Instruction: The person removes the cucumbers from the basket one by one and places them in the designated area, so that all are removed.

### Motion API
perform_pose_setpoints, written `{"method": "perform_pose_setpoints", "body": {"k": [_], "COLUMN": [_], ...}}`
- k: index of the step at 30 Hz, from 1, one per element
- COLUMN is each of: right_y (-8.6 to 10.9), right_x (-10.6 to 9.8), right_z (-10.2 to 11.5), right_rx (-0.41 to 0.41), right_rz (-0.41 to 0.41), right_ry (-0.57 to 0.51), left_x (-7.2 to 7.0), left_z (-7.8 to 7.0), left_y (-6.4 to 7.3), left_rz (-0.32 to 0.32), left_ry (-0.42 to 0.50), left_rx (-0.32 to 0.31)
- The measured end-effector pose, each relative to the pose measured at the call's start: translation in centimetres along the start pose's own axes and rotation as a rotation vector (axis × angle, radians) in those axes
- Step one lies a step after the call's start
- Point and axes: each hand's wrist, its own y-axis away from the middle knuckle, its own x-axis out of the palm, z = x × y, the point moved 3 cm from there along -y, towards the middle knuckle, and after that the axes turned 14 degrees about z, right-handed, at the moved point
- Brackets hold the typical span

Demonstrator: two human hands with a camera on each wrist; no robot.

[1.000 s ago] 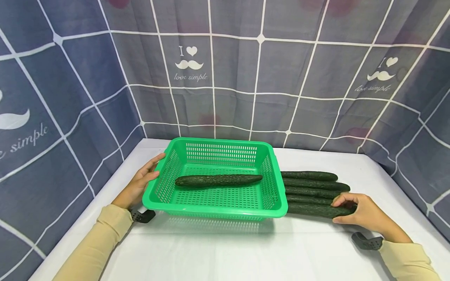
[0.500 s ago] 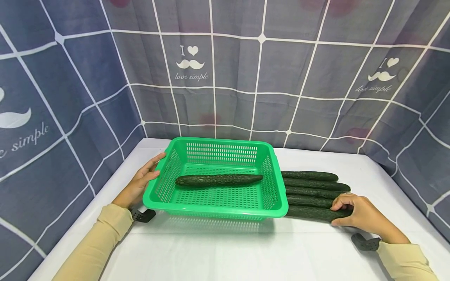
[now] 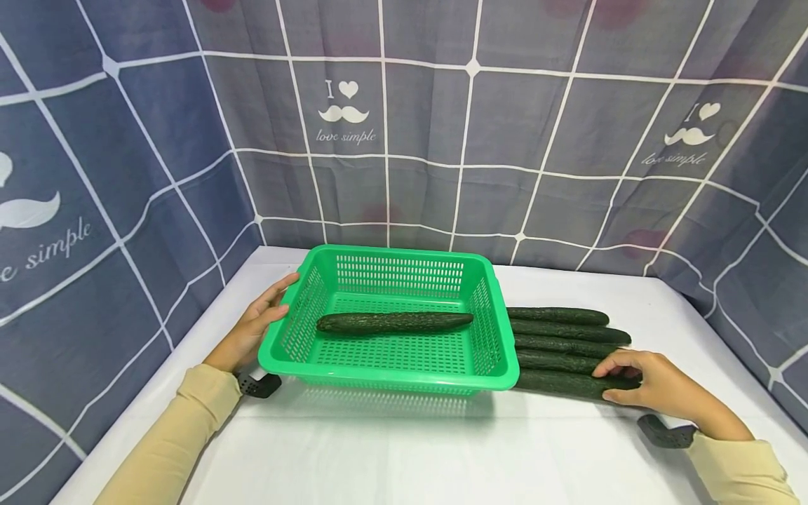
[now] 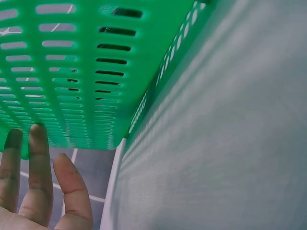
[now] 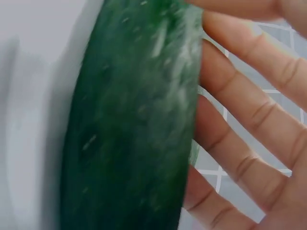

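Note:
A green plastic basket [image 3: 398, 379] with slotted walls stands on the white table, one dark green cucumber [image 3: 394, 323] lying crosswise inside it. My left hand [image 3: 255, 326] touches the basket's left side near the rim; in the left wrist view its fingers [image 4: 39, 158] are fairly straight against the outer wall. To the right of the basket, my right hand [image 3: 665, 389] holds the right end of the nearest cucumber [image 3: 562, 384] between thumb and fingers. Up close in the right wrist view, the fingers [image 5: 230, 86] lie along this cucumber's side. Its left end is hidden behind the basket.
Several more cucumbers [image 3: 562, 332] lie side by side just beyond the held one, their left ends hidden by the basket. A checked curtain [image 3: 423, 196] encloses the table [image 3: 404, 449] at the back and both sides.
The nearest cucumber has shifted slightly toward me, away from the row. My right hand has moved a little to the right along it. Left hand and basket have stayed in place.

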Motion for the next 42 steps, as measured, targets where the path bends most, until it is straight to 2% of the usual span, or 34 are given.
{"method": "perform_pose_setpoints", "body": {"k": [3,6,9,12,17,24,32,42], "right_y": [-0.2,-0.6,-1.1,-1.5,-2.4,-3.8,-5.7,-8.0], "right_x": [-0.3,-0.8,-1.1,-1.3,-1.7,-2.5,-3.1,-3.3], "right_z": [0.2,0.5,0.9,1.3,2.1,3.1,3.7,4.5], "right_rx": [-0.046,-0.111,-0.166,-0.186,-0.207,-0.213,-0.186,-0.201], "right_rz": [0.001,0.036,0.126,0.216,0.289,0.288,0.3,0.3], "right_ry": [-0.082,-0.228,-0.39,-0.537,-0.722,-0.763,-0.757,-0.767], "left_x": [0.0,-0.1,-0.1,-0.1,-0.1,0.0,-0.2,-0.2], "left_z": [0.0,0.0,-0.1,-0.2,-0.1,-0.2,0.0,0.0], "left_y": [-0.1,-0.1,-0.1,0.0,0.1,0.0,-0.1,-0.1], "left_rz": [0.002,-0.01,-0.023,-0.027,-0.025,-0.024,0.061,0.064], "left_ry": [0.018,-0.006,-0.036,-0.051,-0.069,-0.058,0.092,0.099], "left_rx": [0.011,-0.015,-0.045,-0.062,-0.079,-0.056,0.084,0.087]}}
